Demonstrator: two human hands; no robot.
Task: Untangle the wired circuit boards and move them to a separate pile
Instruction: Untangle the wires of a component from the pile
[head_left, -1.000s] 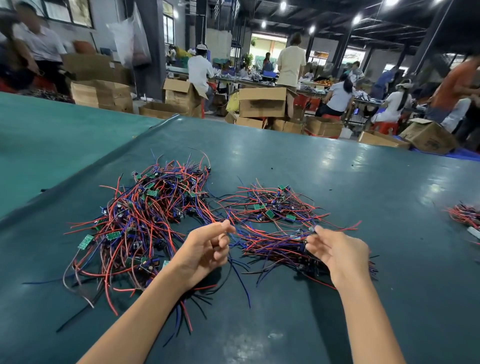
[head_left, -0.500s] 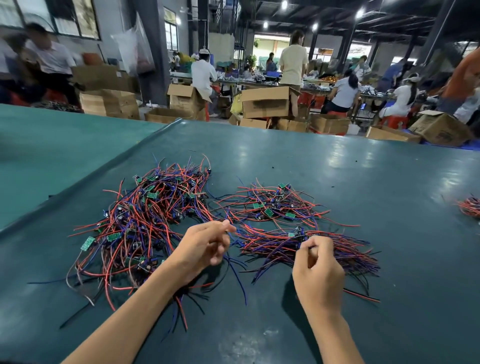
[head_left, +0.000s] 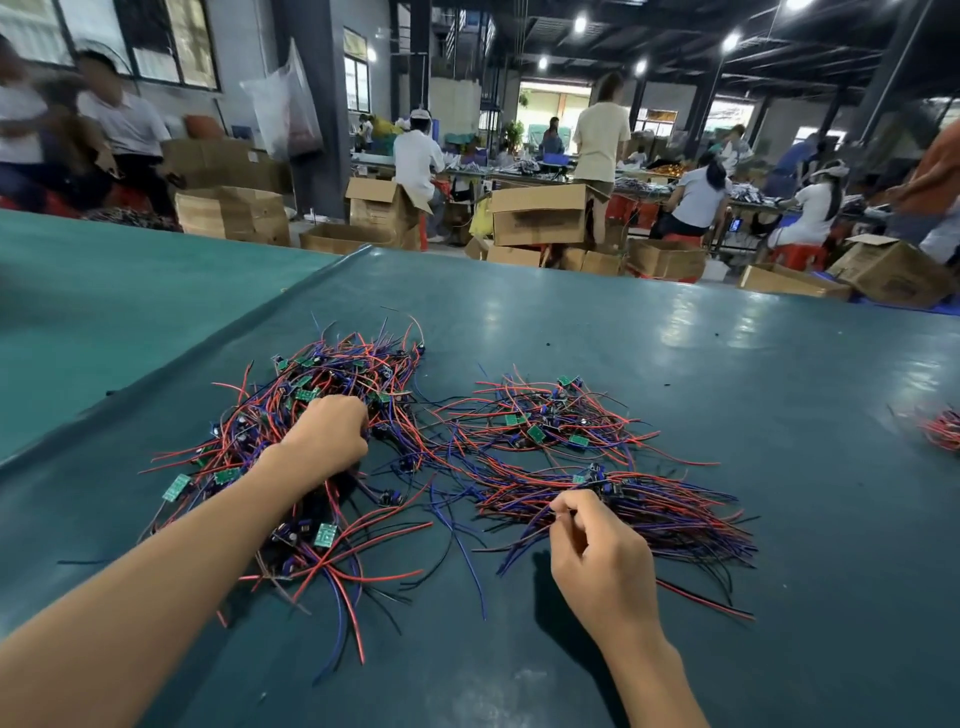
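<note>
A big tangled pile of wired circuit boards (head_left: 244, 441), red, blue and black leads with small green boards, lies on the left of the dark mat. My left hand (head_left: 330, 436) sits knuckles-up in that pile, its fingers curled down into the wires and hidden. A looser heap (head_left: 540, 415) lies in the middle. In front of it, a straightened bundle (head_left: 670, 512) has its leads running rightward. My right hand (head_left: 597, 556) pinches wire ends at the bundle's near left end between thumb and forefinger.
The dark teal mat (head_left: 675, 338) covers the table. A lighter green table (head_left: 104, 296) adjoins on the left. Another small wire heap (head_left: 943, 428) lies at the right edge. Cardboard boxes (head_left: 540, 215) and several working people stand beyond the far edge.
My left hand moved forward from the near edge into the middle of the tangled pile. My right hand drew back toward me and left, to the bundle's near end.
</note>
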